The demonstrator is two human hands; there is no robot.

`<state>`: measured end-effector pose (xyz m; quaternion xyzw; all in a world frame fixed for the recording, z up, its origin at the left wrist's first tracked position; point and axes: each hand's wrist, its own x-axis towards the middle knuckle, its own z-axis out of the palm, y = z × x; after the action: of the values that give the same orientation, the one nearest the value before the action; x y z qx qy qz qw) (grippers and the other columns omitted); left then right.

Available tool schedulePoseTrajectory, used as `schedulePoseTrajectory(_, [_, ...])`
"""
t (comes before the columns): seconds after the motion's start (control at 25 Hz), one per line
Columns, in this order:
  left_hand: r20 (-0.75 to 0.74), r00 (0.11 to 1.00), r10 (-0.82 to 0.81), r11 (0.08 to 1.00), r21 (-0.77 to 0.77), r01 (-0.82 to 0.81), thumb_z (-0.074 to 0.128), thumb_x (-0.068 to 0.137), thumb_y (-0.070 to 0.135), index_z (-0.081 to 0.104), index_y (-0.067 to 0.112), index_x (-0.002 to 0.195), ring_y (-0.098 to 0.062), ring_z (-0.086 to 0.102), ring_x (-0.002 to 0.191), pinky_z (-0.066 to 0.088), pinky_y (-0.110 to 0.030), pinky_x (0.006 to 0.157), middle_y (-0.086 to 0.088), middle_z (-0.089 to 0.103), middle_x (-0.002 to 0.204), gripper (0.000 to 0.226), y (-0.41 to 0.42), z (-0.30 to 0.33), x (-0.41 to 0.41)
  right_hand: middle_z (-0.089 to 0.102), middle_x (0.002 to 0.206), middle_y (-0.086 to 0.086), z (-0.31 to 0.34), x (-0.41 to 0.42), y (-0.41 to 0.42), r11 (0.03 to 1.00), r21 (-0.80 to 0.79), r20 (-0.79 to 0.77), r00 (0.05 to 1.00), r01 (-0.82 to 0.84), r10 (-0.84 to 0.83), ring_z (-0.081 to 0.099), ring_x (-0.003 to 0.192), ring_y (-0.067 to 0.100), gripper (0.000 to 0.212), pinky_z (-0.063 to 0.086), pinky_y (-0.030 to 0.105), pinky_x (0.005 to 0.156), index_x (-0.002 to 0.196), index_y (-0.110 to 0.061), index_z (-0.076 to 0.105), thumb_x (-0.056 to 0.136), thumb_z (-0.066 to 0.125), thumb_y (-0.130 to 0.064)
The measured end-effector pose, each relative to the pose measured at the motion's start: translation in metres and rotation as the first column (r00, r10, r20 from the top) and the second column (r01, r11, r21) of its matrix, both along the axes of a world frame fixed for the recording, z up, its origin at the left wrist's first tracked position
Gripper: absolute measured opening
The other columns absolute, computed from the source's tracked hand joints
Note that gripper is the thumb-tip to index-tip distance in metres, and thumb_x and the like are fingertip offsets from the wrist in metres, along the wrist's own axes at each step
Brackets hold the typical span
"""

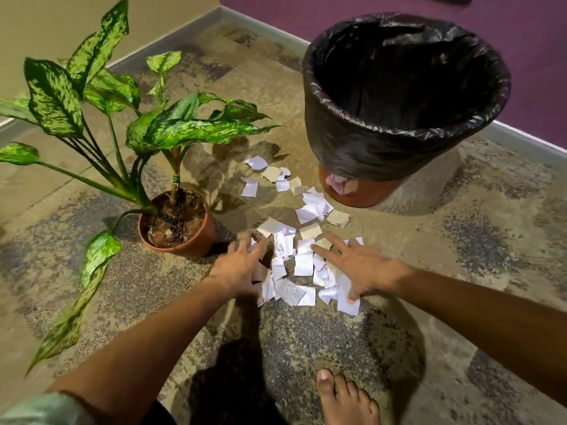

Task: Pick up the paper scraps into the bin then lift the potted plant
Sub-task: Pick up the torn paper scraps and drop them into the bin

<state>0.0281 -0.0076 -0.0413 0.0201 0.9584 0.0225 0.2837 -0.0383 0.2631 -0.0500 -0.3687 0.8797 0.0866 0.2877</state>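
Person, head view, partial.

- Arms: 2, both bare from wrist to where the frame cuts them off. No watch, band or bracelet shows on either wrist.
- Left hand (pixel 237 268): bare, no glove, no ring visible; fingers blurred.
- Right hand (pixel 357 265): bare, no glove, no ring visible; short, pale thumbnail at the near edge.
- Sleeve (pixel 46 409): 1, on the left arm, far up from the hand near the elbow or upper arm; pale grey-green, soft cloth, loose hem.
- Dark garment (pixel 165 415): small patch just beside the sleeve at the bottom edge; kind cannot be told.
- Foot (pixel 346 400): 1, bare, no sock or shoe; 4 toes in view, big toenail pale.
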Motion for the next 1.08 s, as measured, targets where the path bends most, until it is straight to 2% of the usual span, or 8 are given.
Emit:
schedulePoseTrajectory(0.12, [0.049, 0.997, -0.059, 0.998, 0.005, 0.058, 0.081, 0.068, 0.044, 0.001, 0.039, 0.149, -0.04, 0.021, 0.14, 0.045, -0.054, 0.101, -0.003, 0.001, 0.16, 0.114, 0.01, -0.003, 0.0, -0.022, 0.159, 0.005, -0.002, 0.0, -0.024, 0.999, 0.001, -0.004, 0.999, -0.034, 0.034, 0.021, 0.141, 0.043, 0.144, 0.042, 0.052, 0.099, 0.138, -0.049, -0.029, 0.056, 0.09, -0.043])
schedulePoseTrajectory(0.2, [0.03, 0.991, -0.127, 0.992, -0.006, 0.127, 0.072, 0.077, 0.044, 0.005, 0.039, 0.149, -0.038, 0.03, 0.133, 0.047, -0.052, 0.099, -0.005, 0.008, 0.157, 0.098, 0.018, -0.005, 0.002, -0.021, 0.159, 0.004, -0.005, 0.002, -0.038, 0.998, 0.006, -0.011, 0.998, -0.067, 0.067, 0.022, 0.14, 0.045, 0.146, 0.044, 0.052, 0.096, 0.134, -0.053, -0.033, 0.055, 0.09, -0.045])
schedulePoseTrajectory(0.32, [-0.022, 0.984, -0.178, 0.983, -0.045, 0.177, 0.05, 0.092, 0.039, 0.021, 0.032, 0.146, -0.037, 0.037, 0.13, 0.046, -0.053, 0.1, -0.012, 0.02, 0.153, 0.062, 0.026, -0.007, 0.003, -0.006, 0.161, 0.007, -0.009, 0.003, -0.051, 0.991, 0.006, -0.034, 0.99, -0.137, 0.137, 0.036, 0.13, 0.042, 0.133, 0.049, 0.044, 0.086, 0.142, -0.052, -0.013, 0.058, 0.089, -0.042])
schedulePoseTrajectory(0.48, [-0.013, 0.983, -0.185, 0.983, -0.022, 0.184, 0.06, 0.09, 0.021, 0.05, 0.02, 0.128, -0.03, 0.054, 0.113, 0.051, -0.043, 0.093, -0.008, 0.038, 0.138, 0.039, 0.026, -0.007, 0.005, 0.037, 0.14, 0.008, -0.003, 0.006, -0.054, 0.965, -0.084, -0.091, 0.966, -0.25, 0.242, 0.051, 0.111, 0.031, 0.067, 0.048, 0.035, 0.068, 0.134, -0.033, 0.042, 0.077, 0.076, -0.025])
schedulePoseTrajectory(0.6, [-0.039, 0.989, -0.143, 0.986, 0.08, 0.146, 0.064, 0.088, 0.021, 0.063, 0.018, 0.113, -0.022, 0.062, 0.097, 0.055, -0.036, 0.085, -0.002, 0.048, 0.123, 0.025, 0.021, -0.005, 0.002, 0.051, 0.115, 0.004, 0.01, 0.006, -0.054, 0.956, -0.153, -0.097, 0.966, -0.252, 0.239, 0.057, 0.1, 0.027, 0.026, 0.048, 0.033, 0.067, 0.111, -0.017, 0.062, 0.086, 0.06, -0.017])
schedulePoseTrajectory(0.72, [-0.054, 0.997, -0.054, 0.982, 0.181, 0.062, 0.065, 0.087, 0.02, 0.068, 0.02, 0.106, -0.017, 0.063, 0.092, 0.053, -0.026, 0.084, 0.001, 0.055, 0.115, 0.019, 0.016, -0.001, -0.005, 0.055, 0.111, 0.004, 0.026, 0.001, -0.054, 0.957, -0.223, -0.125, 0.979, -0.188, 0.163, 0.058, 0.096, 0.027, 0.031, 0.048, 0.034, 0.072, 0.111, -0.014, 0.064, 0.082, 0.057, -0.005])
schedulePoseTrajectory(0.88, [-0.129, 0.992, 0.009, 0.978, 0.209, 0.018, 0.066, 0.086, 0.024, 0.068, 0.018, 0.109, -0.022, 0.064, 0.094, 0.051, -0.027, 0.086, 0.0, 0.053, 0.114, 0.024, 0.014, 0.006, -0.012, 0.059, 0.118, 0.002, 0.049, -0.008, -0.047, 0.938, -0.338, -0.148, 0.989, -0.073, 0.024, 0.06, 0.103, 0.025, 0.041, 0.051, 0.034, 0.087, 0.12, -0.018, 0.065, 0.083, 0.058, -0.001])
schedulePoseTrajectory(1.08, [-0.204, 0.979, -0.017, 0.975, 0.216, 0.062, 0.064, 0.085, 0.02, 0.065, 0.017, 0.108, -0.024, 0.062, 0.094, 0.052, -0.032, 0.085, -0.002, 0.054, 0.111, 0.024, 0.02, 0.009, -0.014, 0.058, 0.135, -0.002, 0.095, -0.03, -0.039, 0.789, -0.611, -0.176, 0.96, 0.067, -0.218, 0.059, 0.116, 0.022, 0.034, 0.05, 0.036, 0.093, 0.11, -0.022, 0.073, 0.08, 0.067, -0.007])
